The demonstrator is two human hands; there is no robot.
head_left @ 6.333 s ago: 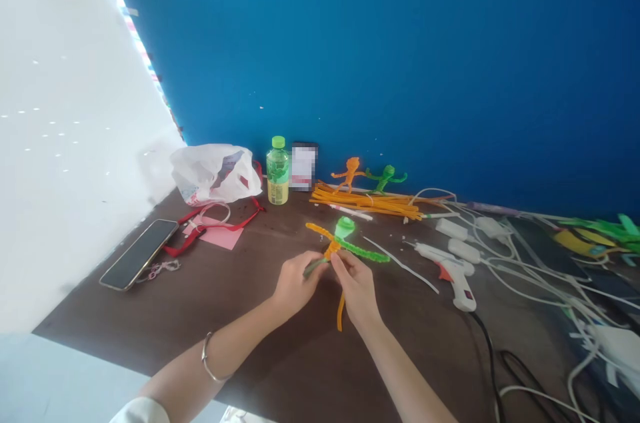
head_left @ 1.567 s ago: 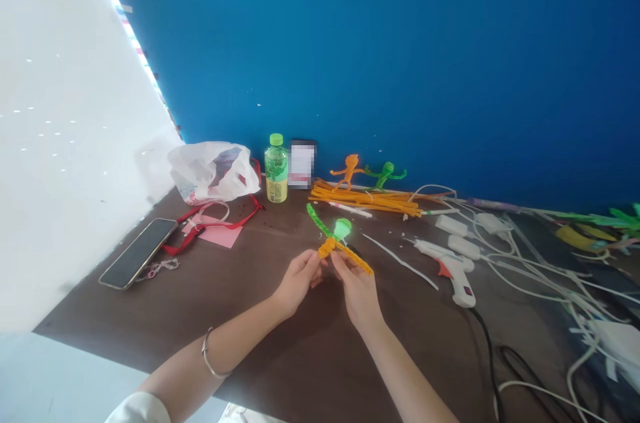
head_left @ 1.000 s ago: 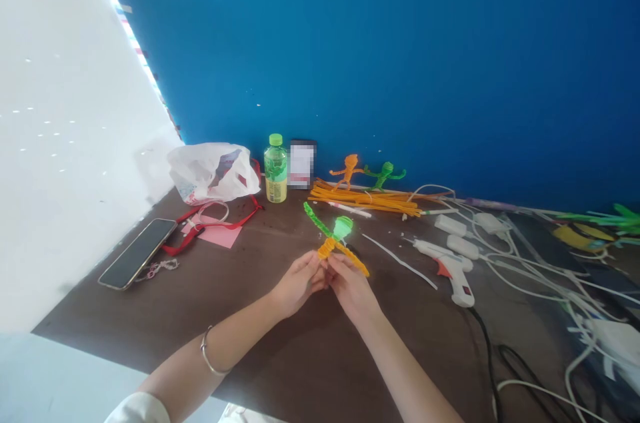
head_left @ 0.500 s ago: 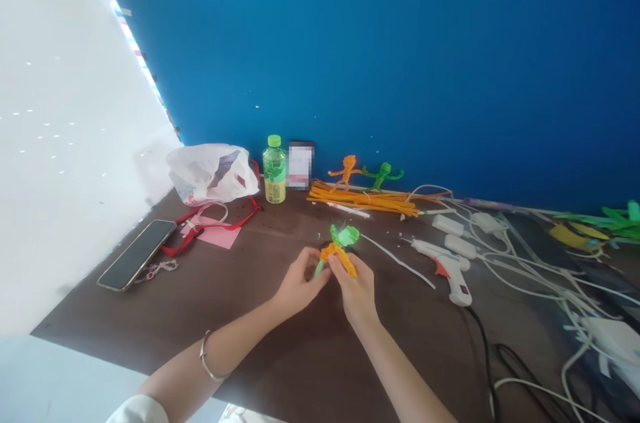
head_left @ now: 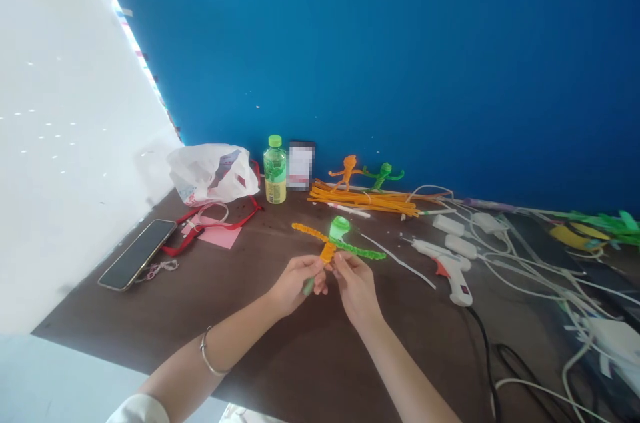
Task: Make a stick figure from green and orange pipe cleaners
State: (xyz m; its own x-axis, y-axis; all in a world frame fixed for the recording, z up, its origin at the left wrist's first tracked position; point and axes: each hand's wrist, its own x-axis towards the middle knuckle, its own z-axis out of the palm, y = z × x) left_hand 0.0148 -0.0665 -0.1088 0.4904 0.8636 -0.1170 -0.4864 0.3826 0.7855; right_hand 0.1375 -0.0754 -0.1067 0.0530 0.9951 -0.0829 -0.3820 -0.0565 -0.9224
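Observation:
Between my two hands is a small pipe-cleaner figure (head_left: 328, 252) with a pale green round head, an orange body, an orange arm stretching left and a green arm stretching right. My left hand (head_left: 295, 282) is closed on the lower body, and a green leg shows below its fingers. The fingers of my right hand (head_left: 356, 282) pinch the body's right side, just under the green arm. Part of the legs is hidden by the fingers. A thin white strip (head_left: 400, 258) lies on the table just beyond my right hand.
A white glue gun (head_left: 447, 266) lies right, among cables and white adapters (head_left: 460, 246). At the back stand a bottle (head_left: 275, 173), an orange figure (head_left: 349, 170) and a green figure (head_left: 384, 175), beside orange pipe cleaners (head_left: 363, 196). A phone (head_left: 137, 254) and plastic bag (head_left: 213, 173) are left.
The figure has turned in my hands: its orange arm now points left and its green arm right. My right hand has shifted from an orange limb to the body.

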